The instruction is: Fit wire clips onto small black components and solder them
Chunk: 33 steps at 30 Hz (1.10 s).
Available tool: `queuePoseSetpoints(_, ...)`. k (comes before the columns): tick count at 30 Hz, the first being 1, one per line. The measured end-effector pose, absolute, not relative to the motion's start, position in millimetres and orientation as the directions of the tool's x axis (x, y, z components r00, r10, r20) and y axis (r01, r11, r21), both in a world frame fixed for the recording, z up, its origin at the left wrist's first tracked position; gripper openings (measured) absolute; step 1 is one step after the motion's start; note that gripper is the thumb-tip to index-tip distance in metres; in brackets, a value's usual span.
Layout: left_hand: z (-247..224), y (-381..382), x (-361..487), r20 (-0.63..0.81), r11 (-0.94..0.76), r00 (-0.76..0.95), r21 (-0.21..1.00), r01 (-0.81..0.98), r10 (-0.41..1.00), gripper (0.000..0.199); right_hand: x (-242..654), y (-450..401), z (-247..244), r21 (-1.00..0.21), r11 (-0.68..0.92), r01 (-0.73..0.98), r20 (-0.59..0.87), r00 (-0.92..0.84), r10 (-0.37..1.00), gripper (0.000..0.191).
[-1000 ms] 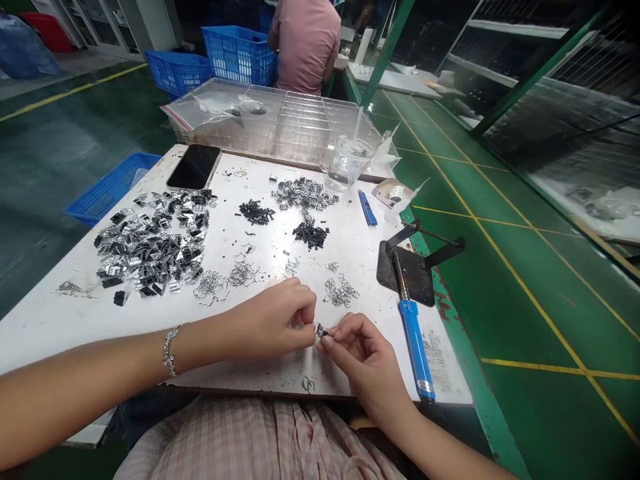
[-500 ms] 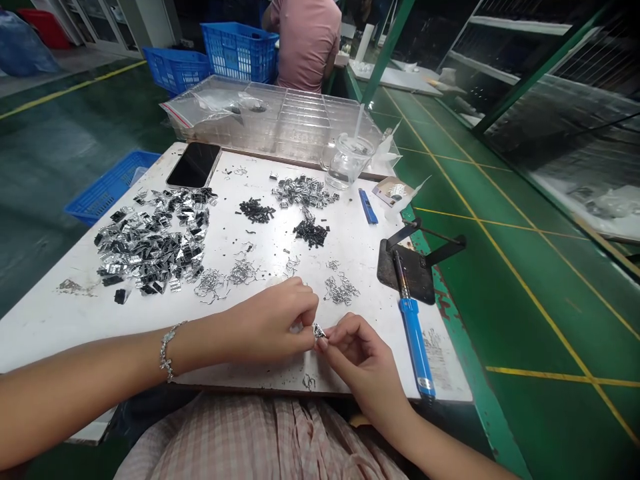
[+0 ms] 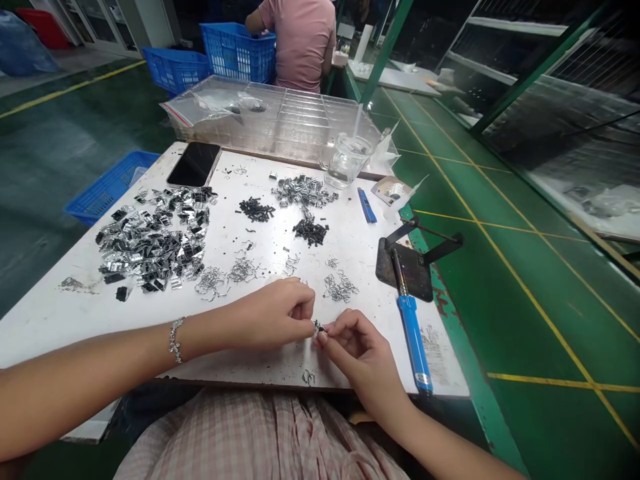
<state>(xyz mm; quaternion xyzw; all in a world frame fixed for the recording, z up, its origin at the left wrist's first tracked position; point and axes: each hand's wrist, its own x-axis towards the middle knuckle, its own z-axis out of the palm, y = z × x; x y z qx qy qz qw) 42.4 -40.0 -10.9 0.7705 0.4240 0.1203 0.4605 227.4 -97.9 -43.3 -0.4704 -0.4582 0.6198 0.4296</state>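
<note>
Between my two hands, near the table's front edge, is a small silver-and-black metal piece (image 3: 319,327). My left hand (image 3: 280,313) is closed, with thumb and forefinger pinching the piece from the left. From the right, the thumb and fingertips of my right hand (image 3: 357,343) pinch its other side; a dark bit shows at those fingertips. Fine details of the piece are too small to make out. Just beyond my hands lie small heaps of bent silver wire pieces (image 3: 341,287). A few more wire pieces (image 3: 308,378) lie at the front edge.
A large heap of silver-and-black clips (image 3: 155,240) covers the table's left. Black pieces (image 3: 311,231), a phone (image 3: 194,165), a glass mug (image 3: 345,160) and a blue cutter (image 3: 367,205) lie farther back. A blue soldering iron (image 3: 415,340) rests on its stand at right. A person (image 3: 305,43) sits beyond.
The small piece has turned slightly between my fingertips, showing more black. Both hands stay almost in place. The person beyond has shifted a little to the left.
</note>
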Motion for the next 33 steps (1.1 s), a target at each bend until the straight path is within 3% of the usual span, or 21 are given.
queuePoseSetpoints(17, -10, -44, 42, -0.162, -0.311, 0.648, 0.774, 0.552, 0.744, 0.013, 226, -98, -42, -0.978, -0.202, -0.048, -0.189, -0.196, 0.962, 0.019)
queuePoseSetpoints(33, -13, -50, 49, -0.017, -0.523, 0.694, 0.645, 0.557, 0.720, 0.019, 226, -100, -42, -0.991, -0.136, 0.020, -0.137, -0.178, 0.974, 0.018)
